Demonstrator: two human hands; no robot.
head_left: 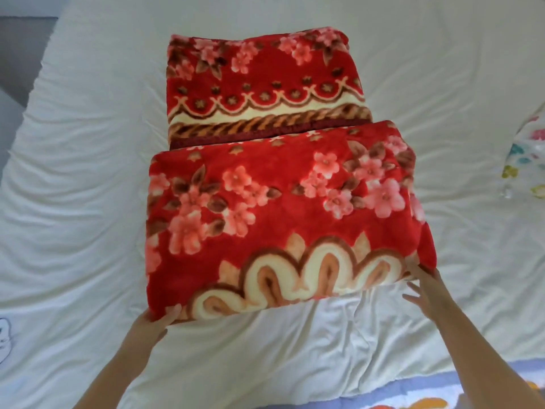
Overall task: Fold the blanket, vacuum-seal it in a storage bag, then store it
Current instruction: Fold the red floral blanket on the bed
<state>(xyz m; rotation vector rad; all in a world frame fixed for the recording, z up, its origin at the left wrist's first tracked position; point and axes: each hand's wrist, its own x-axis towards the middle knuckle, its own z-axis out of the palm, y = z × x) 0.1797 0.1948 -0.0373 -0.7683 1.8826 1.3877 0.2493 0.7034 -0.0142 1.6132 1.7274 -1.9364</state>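
A thick red blanket (274,178) with pink flowers and cream scallop borders lies folded on the white bed. Its near half is doubled over the far half, so a cream and brown rope border shows in the middle. My left hand (156,321) grips the near left corner of the blanket, thumb on top and fingers underneath. My right hand (424,287) is at the near right corner with fingers spread and straight, its fingertips touching the blanket's edge.
The white sheet of the bed (82,202) spreads wrinkled all around. A clear bag with coloured flower prints (528,160) lies at the right edge. A patterned blue-bordered cloth (442,394) sits at the near right. Grey floor shows at the far left.
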